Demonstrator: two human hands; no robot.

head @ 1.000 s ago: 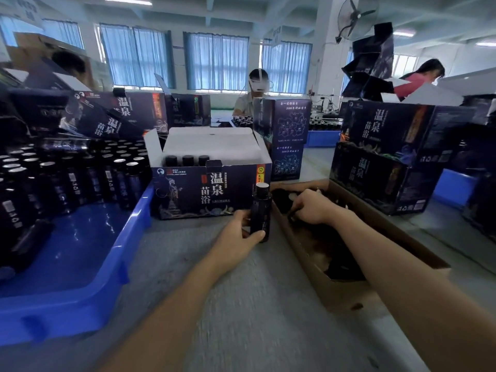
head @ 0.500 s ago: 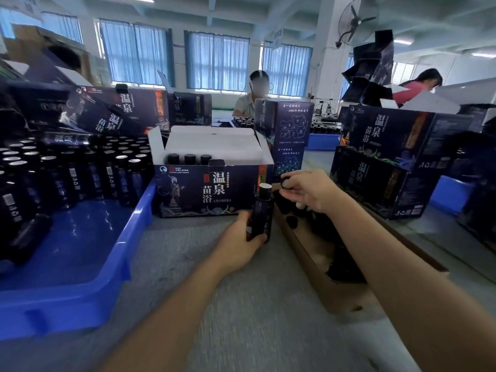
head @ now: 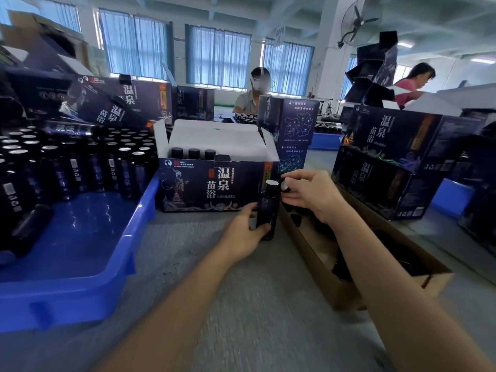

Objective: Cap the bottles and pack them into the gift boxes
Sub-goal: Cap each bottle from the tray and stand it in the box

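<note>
So the right hand [head: 308,196] is coming up out of the cardboard tray [head: 316,264] on the right. A second ago it was digging down in there; now it's pinching a dark cap [head: 285,186] between thumb and fingertips and bringing it left toward the bottle [head: 267,210]. That means the fetch is done, and I'd say the actual capping is what's happening next.

The left hand [head: 241,233] is still wrapping its fingers round the lower half of the bottle, keeping it upright on the grey table [head: 241,318], right in front of the near right corner of the open gift box [head: 214,183]. The bottle hasn't really budged.

The cap is sitting just beside the bottle's mouth, a touch to the right at about the same height, tilted and not on it yet. It looks like it needs a small nudge left and then down.

The gift box is holding three capped bottles [head: 193,153] along its far left side, so plenty of packing is left. Lots more bottles are waiting in the blue crate [head: 134,229] on the left.
</note>
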